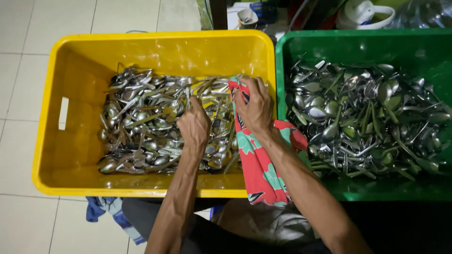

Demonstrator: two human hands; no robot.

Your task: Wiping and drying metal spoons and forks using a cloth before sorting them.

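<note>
The left hand (194,123) is closing on slippery, stiff cutlery (155,122) in the yellow crate (70,155) while, at three o'clock, the right hand (256,107) is clamping a fork (239,76) in soft red cloth (256,169), best gripped mid-handle.

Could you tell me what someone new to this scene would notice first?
Two bright plastic crates sit side by side, a yellow crate on the left and a green crate on the right, each heaped with metal spoons and forks. Over the yellow one, the left hand digs into the cutlery pile, while the right hand grips a red floral cloth draped over the crate's edge.
</note>
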